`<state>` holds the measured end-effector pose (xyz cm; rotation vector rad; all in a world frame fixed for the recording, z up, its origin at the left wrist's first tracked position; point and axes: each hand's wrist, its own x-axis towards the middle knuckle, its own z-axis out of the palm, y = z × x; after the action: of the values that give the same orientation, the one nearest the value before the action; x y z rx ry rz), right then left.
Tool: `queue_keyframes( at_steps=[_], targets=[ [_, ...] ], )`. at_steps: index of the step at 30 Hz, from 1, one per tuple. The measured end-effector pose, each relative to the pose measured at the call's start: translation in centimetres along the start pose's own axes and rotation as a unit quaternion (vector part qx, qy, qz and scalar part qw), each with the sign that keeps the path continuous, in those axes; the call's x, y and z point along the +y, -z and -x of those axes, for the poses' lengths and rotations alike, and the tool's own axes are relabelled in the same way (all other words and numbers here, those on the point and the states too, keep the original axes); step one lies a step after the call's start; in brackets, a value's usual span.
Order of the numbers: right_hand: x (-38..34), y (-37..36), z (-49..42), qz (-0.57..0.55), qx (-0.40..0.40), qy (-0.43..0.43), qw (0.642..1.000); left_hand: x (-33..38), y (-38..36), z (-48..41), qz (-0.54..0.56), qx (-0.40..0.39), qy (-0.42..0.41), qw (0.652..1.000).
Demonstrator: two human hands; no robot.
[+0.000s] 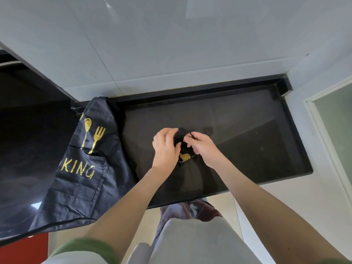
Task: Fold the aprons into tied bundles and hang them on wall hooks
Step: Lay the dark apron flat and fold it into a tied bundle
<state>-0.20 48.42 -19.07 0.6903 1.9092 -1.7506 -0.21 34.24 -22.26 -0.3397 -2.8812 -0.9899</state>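
Bare forearms (123,202) reach to the middle of the black tabletop (247,130), where the left hand (165,147) grips a small folded apron bundle (181,136) and the right hand (204,147) pinches its thin strap (191,134). Just left, a second apron (85,161) lies spread, gold print up.

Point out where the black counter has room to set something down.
The counter is bare right of the right hand, out to its edge, and in the strip between the hands and the back lip. Crowded: the left end under the spread apron, and the middle, where the left hand grips the bundle.
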Motion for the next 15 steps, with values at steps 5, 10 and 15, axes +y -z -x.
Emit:
queue_keyframes(
  at_steps=[5, 10, 15],
  targets=[
    [0.5, -0.3, 0.5, -0.058, 0.002, 0.017, 0.998, 0.7, 0.3, 0.0, -0.207, -0.183, -0.060, 0.959],
    [1.2, -0.3, 0.8, -0.026, -0.047, 0.070, 0.996, 1.7, 0.1, -1.6, -0.122, -0.198, 0.071, 0.970],
    [1.7, 0.7, 0.6, -0.059, -0.017, 0.063, 0.996, 1.1, 1.3, -3.4, 0.211, -0.240, 0.234, 0.918]
  ],
)
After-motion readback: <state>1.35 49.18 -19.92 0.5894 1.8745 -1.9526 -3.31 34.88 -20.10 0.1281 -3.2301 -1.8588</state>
